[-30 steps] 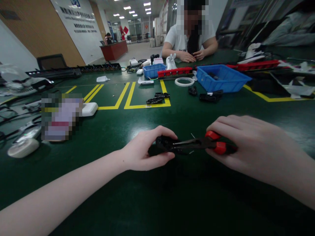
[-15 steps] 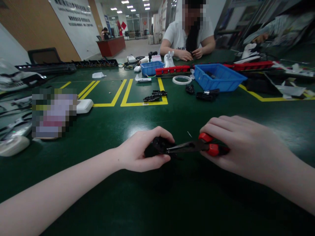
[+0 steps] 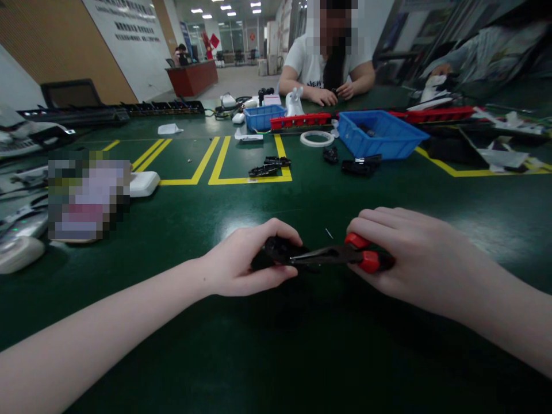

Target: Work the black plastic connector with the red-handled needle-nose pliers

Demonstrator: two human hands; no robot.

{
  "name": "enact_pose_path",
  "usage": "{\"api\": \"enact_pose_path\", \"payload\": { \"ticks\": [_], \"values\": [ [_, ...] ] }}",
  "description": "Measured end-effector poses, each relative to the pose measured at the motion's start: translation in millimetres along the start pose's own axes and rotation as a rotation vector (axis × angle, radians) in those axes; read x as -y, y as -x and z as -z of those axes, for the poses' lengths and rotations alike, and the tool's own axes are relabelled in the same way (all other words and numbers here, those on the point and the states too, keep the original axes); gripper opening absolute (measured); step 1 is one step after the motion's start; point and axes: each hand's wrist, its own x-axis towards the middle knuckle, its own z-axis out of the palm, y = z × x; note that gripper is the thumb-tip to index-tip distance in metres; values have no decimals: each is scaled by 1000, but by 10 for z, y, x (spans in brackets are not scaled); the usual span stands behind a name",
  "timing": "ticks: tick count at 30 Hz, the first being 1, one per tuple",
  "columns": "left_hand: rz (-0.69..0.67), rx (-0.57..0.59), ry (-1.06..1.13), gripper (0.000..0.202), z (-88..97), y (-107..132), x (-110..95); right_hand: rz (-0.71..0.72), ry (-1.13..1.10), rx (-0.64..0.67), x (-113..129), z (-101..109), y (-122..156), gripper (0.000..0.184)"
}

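Between thumb and fingers, my left hand (image 3: 245, 259) is closed on a small black part (image 3: 278, 250), whose exact kind I cannot make out. My right hand (image 3: 409, 259) grips needle-nose pliers (image 3: 330, 255) with red handles. The pliers' long jaws point left, and their tip meets the black part; whether they pinch anything there I cannot tell. A thin metal pin (image 3: 329, 233) lies on the green table (image 3: 181, 345) just beyond the pliers.
Black parts (image 3: 269, 167) lie inside a yellow-taped box, with more (image 3: 361, 165) by a blue bin (image 3: 379, 135). A tape roll (image 3: 317, 138) sits beside it. At left are a phone (image 3: 88, 201) and a white case (image 3: 144, 184). A co-worker (image 3: 328, 69) sits opposite.
The view has shifted slightly. Both hands keep their holds, and the pliers' tip stays at the black part with almost no visible movement.
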Motion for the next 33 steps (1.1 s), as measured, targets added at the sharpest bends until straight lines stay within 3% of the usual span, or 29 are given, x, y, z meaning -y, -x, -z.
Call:
{"api": "enact_pose_path", "payload": {
  "ticks": [9, 20, 33],
  "values": [
    [-189, -166, -303, 31, -51, 12, 38, 3, 29, -6, 17, 4, 8, 6],
    [-245, -104, -412, 26, -66, 8, -3, 6, 61, 41, 26, -14, 17, 6],
    [-204, -55, -128, 34, -74, 22, 32, 38, 73, -15, 7, -13, 26, 8]
  ]
}}
